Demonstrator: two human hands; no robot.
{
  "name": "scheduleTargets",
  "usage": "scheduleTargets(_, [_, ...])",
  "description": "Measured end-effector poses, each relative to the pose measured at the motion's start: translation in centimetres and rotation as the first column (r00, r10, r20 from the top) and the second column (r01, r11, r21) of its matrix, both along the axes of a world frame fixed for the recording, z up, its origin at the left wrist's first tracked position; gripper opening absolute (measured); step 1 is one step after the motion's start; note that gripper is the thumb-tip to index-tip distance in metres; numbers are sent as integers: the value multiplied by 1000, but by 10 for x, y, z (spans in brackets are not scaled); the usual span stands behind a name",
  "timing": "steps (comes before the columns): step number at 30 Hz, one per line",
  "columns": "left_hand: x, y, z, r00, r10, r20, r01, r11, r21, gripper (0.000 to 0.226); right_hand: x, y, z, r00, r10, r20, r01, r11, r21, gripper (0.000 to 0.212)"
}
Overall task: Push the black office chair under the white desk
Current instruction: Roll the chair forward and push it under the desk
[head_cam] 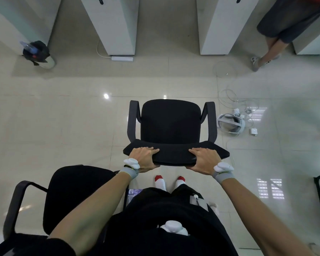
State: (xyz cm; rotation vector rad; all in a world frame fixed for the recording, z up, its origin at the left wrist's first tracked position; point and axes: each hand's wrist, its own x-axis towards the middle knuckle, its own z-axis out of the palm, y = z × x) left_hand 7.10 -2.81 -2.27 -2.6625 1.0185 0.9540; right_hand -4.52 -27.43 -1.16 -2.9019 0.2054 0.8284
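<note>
- My left hand [143, 158] clamps the top edge of the black office chair [171, 124], fingers [150, 149] curled over the backrest and the thumb tucked beneath, out of sight.
- My right hand [203, 160] grips the same edge further right, fingers draped over the top, the thumb hidden under the rim.
- A grey band with a white tracker [131, 163] sits on the left wrist; its match [223, 168] rides the right wrist.
- The chair stands on the pale tiled floor [63, 117], seat facing away from me, both armrests visible; its base and wheels are hidden below the seat.
- It is well apart from the white desk [116, 24], of which I see only upright white panels at the top of the frame; the desktop is cut off.
- A second black chair [76, 196] stands beside my left arm, partly covered by it and cut off at the bottom edge.
- A white headset [231, 124] and tangled cables lie on the floor to the right of the chair.
- Another person's legs [266, 52] show at top right, the body cut off.
- A dark bin [37, 51] stands at top left; its contents are hard to make out.
</note>
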Motion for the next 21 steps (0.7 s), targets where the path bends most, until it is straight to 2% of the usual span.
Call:
scheduleTargets(13, [94, -36, 1, 999, -5, 41, 5, 1000, -19, 75, 93, -32, -2, 999, -31, 29, 31, 1000, 7, 86])
scheduleTargets(21, [164, -69, 4, 998, 5, 60, -3, 1000, -31, 73, 165, -65, -1, 999, -23, 49, 23, 1000, -3, 77])
